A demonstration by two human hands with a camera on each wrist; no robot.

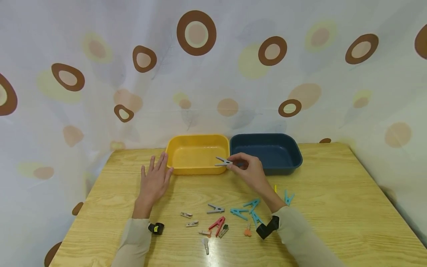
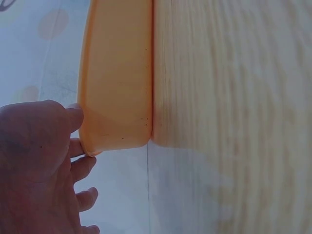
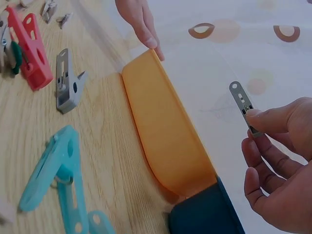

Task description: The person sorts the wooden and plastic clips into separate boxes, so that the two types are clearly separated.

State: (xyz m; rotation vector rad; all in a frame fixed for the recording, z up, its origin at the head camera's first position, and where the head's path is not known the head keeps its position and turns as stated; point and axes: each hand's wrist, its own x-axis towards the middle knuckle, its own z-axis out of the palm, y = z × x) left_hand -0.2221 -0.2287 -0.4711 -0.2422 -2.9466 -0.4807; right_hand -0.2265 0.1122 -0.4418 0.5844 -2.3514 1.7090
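Note:
A grey clothespin (image 1: 223,161) is pinched between the thumb and fingers of my right hand (image 1: 246,168), over the right end of the yellow tray (image 1: 197,171). In the right wrist view the same clothespin (image 3: 245,108) points away from the fingertips. My left hand (image 1: 154,183) rests at the tray's left end, its fingers extended and touching the rim. The left wrist view shows the thumb and fingers of that hand (image 2: 39,161) about the tray's corner (image 2: 114,131). A dark blue tray (image 1: 267,171) stands directly right of the yellow one, below my right wrist.
On the wooden table (image 1: 333,207) lie a grey clothespin (image 1: 216,208), a red clothespin (image 1: 218,224), several turquoise clothespins (image 1: 239,213) and several small wooden pegs (image 1: 192,223). A yellow piece (image 1: 275,188) lies near my right forearm. A patterned curtain (image 1: 207,81) hangs behind the trays.

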